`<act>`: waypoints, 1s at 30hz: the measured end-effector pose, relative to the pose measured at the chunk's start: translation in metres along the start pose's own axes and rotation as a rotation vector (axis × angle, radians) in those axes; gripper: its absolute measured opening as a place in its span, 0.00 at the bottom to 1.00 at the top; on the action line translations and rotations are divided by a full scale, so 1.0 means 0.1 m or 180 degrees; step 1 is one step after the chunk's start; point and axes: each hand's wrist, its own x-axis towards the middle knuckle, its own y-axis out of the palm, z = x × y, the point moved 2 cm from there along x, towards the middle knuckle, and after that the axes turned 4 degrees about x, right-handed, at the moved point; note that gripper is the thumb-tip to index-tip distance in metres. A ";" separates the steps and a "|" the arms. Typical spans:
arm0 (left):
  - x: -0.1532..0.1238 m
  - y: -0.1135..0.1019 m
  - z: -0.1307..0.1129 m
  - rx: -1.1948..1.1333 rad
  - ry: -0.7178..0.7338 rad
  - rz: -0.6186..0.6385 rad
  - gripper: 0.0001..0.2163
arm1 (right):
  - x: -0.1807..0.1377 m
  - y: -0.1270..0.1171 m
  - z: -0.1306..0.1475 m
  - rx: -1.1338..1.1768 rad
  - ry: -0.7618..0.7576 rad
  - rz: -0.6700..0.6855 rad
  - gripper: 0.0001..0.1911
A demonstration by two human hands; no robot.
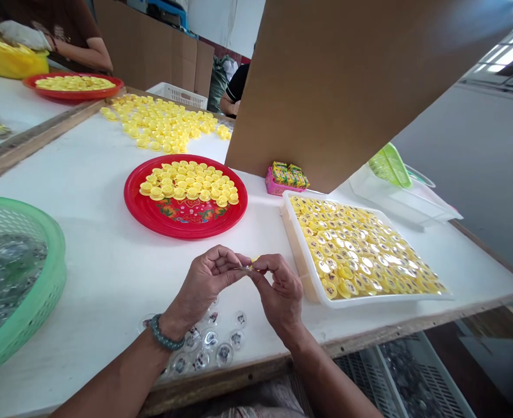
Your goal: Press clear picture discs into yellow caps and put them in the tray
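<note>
My left hand, with a dark beaded bracelet at the wrist, pinches the edge of a small clear plastic disc. Meeting it fingertip to fingertip, my right hand is closed on a small yellow plastic piece, mostly hidden by the fingers. Whether disc and piece are joined I cannot tell. Below the hands, several clear printed discs lie loose on the white table. Beyond them, a red tray carries many yellow cup-shaped pieces in its far half.
On the right, a white bin is full of yellow pieces with printed discs. A green basket of clear parts stands left. More yellow pieces lie behind the tray. A cardboard sheet leans over a pink basket. A gloved co-worker's hand shows far left.
</note>
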 end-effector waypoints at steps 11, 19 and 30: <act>0.02 -0.03 0.01 0.0429 0.0027 -0.0143 0.08 | 0.02 -0.03 -0.03 -0.0021 0.0117 0.0093 0.06; 0.04 -0.08 0.06 0.0695 -0.0135 -0.0249 0.09 | 0.03 -0.03 -0.04 -0.0035 0.0226 0.0088 0.04; 0.06 -0.09 0.04 0.0807 -0.0127 -0.0098 0.09 | 0.07 -0.04 0.04 -0.0169 0.0236 0.0158 0.02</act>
